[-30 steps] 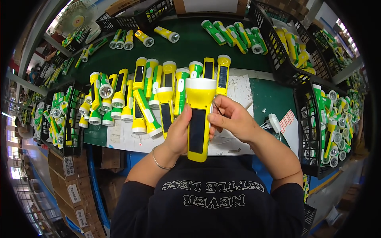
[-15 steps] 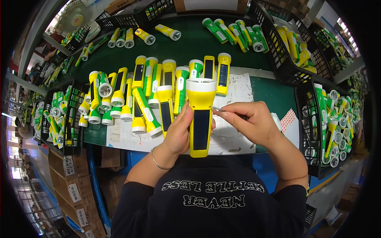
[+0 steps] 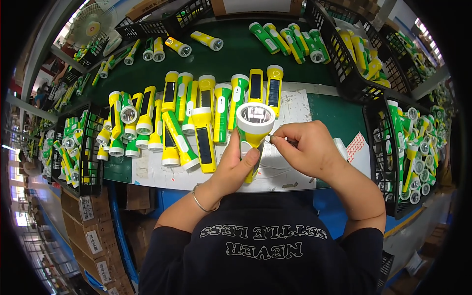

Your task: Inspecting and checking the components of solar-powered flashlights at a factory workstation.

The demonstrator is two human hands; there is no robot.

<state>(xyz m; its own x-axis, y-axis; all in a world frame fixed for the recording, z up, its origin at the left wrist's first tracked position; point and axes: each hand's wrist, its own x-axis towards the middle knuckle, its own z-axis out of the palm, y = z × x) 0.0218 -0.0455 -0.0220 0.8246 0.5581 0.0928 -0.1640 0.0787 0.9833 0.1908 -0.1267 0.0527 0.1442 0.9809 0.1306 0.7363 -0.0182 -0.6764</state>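
My left hand (image 3: 232, 164) is closed around the body of a yellow-and-green flashlight (image 3: 255, 118). Its white-rimmed lens tilts up toward me, and my fingers cover much of the body. My right hand (image 3: 307, 150) pinches a thin metal piece (image 3: 268, 139) against the flashlight's side, just below the head; most of that piece is hidden by the fingers. Right beside my left hand, a yellow flashlight with a dark solar panel (image 3: 203, 142) lies on the white sheet (image 3: 295, 105). Several more flashlights (image 3: 223, 110) lie close together beyond it.
Black crates of flashlights stand at the left (image 3: 96, 147), right (image 3: 374, 147) and far right (image 3: 339, 64). Loose flashlights (image 3: 292, 42) lie on the green surface (image 3: 236, 51) at the back. A thin pale cable (image 3: 287, 169) runs below my right hand, near a red-dotted sheet (image 3: 356, 146).
The held flashlight has tilted and turned, so its lens faces up where the solar panel faced me before. My left thumb now lies across the body. My right hand stays at its side.
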